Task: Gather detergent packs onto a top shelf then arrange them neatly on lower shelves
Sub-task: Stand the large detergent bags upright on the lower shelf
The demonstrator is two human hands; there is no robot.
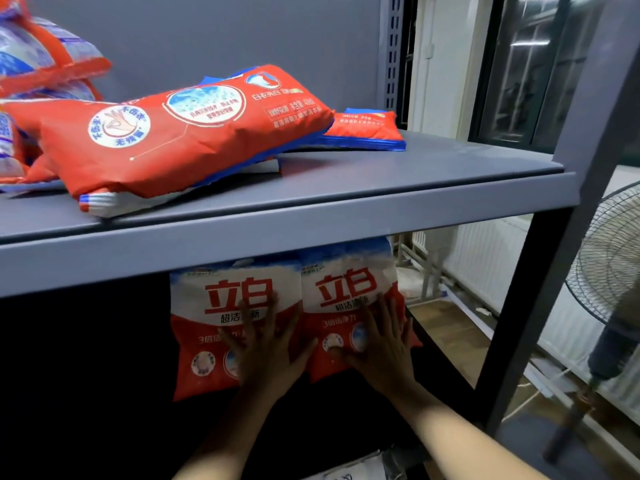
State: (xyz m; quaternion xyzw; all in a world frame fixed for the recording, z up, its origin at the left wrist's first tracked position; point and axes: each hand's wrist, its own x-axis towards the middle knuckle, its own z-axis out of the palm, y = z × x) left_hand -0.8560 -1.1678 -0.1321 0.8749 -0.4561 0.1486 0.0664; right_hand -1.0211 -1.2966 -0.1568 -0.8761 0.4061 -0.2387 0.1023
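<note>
The grey metal shelving unit [346, 216] fills the view, its top shelf seen from just above and a dark lower bay opened up beneath it. At the right edge a round wire-caged standing fan [609, 265] is seen beyond the upright post.

On the top shelf, a large red plastic detergent pack with white round badges [180, 133] is laid flat and tilted, one end propped on another pack underneath, its white-and-blue lower corner reaching close to the front lip. To its left, a heap of red, white and blue detergent packs [38, 64] is piled against the back wall, cut off by the frame. To its right, a smaller red pack with blue edges [365, 129] is laid flat, its near end tucked under the big one.

Down in the lower bay, two white-and-red detergent packs are stood upright side by side, touching, fronts facing out: the left upright pack [207, 323] and the right upright pack [346, 292].

The left hand [266, 355] is pressed flat on the left upright pack, fingers spread straight, grip wide, nothing clasped. The right hand [381, 348] is pressed likewise on the right upright pack, fingers fanned, grip wide.
</note>
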